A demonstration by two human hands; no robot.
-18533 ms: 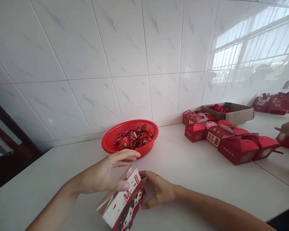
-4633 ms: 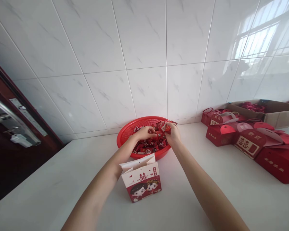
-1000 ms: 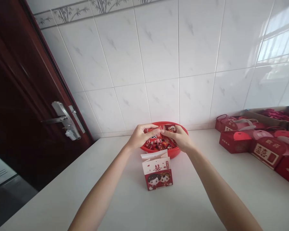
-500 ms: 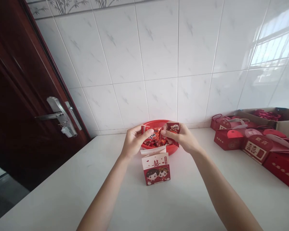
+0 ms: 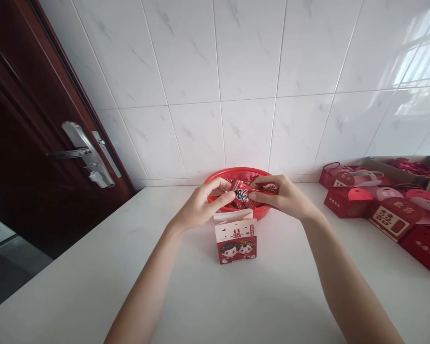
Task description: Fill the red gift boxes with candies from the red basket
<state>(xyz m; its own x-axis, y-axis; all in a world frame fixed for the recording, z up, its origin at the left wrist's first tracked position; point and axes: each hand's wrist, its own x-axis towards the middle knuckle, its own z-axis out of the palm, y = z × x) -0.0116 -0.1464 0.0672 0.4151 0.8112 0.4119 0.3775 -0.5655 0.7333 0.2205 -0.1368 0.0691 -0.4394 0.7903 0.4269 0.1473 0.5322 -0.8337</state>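
Over the red plastic basket (image 5: 236,173), my left hand (image 5: 204,200) pinches a red candy packet (image 5: 241,193) with dark lettering. My right hand (image 5: 284,195) is closed on a darker red packet (image 5: 270,188), its thumb near the left packet's edge. Both packets come together between the hands, and fingers hide parts of them. More red-wrapped sweets lie in the basket below. Just in front of the basket stands an upright red and white gift box (image 5: 237,242) with two cartoon figures, its top flaps raised and open.
On the right, several red gift boxes (image 5: 390,217) crowd together on the white table (image 5: 200,301). Behind them sits a cardboard carton (image 5: 413,176) with dark pink material inside. A tiled wall borders the back; a dark red door (image 5: 28,124) is at left.
My hands have drawn closer together, bringing the two packets nearly into one another over the basket. The view has shifted slightly downward.
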